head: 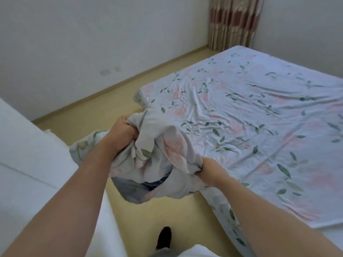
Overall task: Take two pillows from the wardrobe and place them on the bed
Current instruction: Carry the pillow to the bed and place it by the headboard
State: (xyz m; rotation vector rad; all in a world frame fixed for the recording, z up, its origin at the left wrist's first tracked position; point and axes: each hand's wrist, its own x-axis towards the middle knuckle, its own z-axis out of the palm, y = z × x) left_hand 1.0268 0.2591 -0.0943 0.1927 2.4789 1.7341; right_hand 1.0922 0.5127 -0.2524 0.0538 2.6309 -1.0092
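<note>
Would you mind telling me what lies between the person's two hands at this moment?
In the head view, bunched floral pillow fabric spans the gap: the left hand grips its upper end, the right hand its lower edge, beside the bed.

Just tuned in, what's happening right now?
A person stands beside the bed, gripping a floral pillow with both hands: the left hand bunches one end, the right hand clutches the other. The pillow is held in the air over the floor at the bed's near corner, not yet set down. No pillow lies on the visible part of the floral sheet. Whether they hold one pillow or two is unclear.
</note>
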